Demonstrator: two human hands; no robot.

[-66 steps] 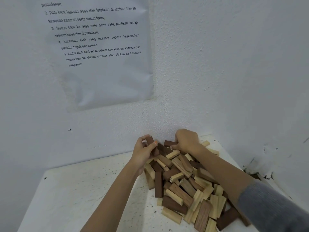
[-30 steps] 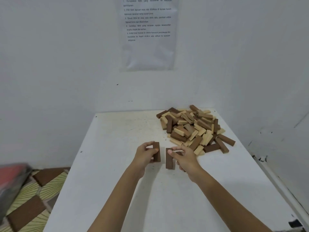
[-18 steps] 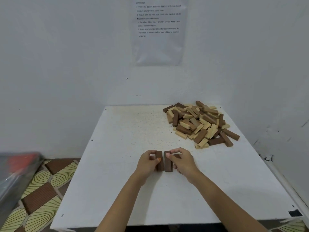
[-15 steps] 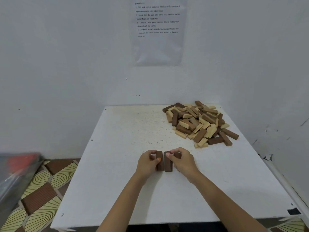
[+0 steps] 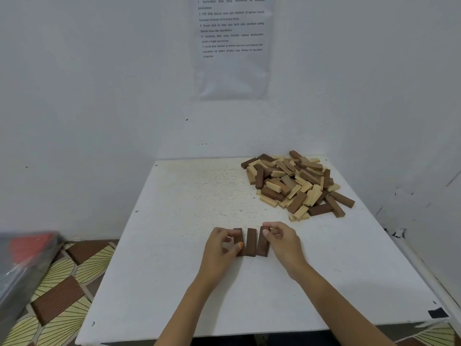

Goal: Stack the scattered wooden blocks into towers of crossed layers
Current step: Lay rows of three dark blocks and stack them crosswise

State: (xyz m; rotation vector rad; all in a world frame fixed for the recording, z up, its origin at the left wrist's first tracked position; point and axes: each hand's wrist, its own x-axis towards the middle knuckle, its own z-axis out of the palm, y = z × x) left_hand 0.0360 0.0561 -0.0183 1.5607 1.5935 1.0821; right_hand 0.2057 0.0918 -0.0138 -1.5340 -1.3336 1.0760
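Observation:
Three dark brown wooden blocks lie flat side by side on the white table, their long sides pointing away from me. My left hand pinches the left block, with its thumb on the block's top. The middle block lies untouched between the two. My right hand holds the right block with curled fingertips at its far end. A loose pile of light and dark wooden blocks lies at the table's far right corner.
White walls close off the table's far and right sides, and a printed instruction sheet hangs on the far wall. Left of the table is patterned floor and a grey plastic-wrapped object. Black tape marks the near right corner.
My hands carried dark blocks from the pile to the near middle of the table. The hands have since spread slightly, and three blocks now show side by side.

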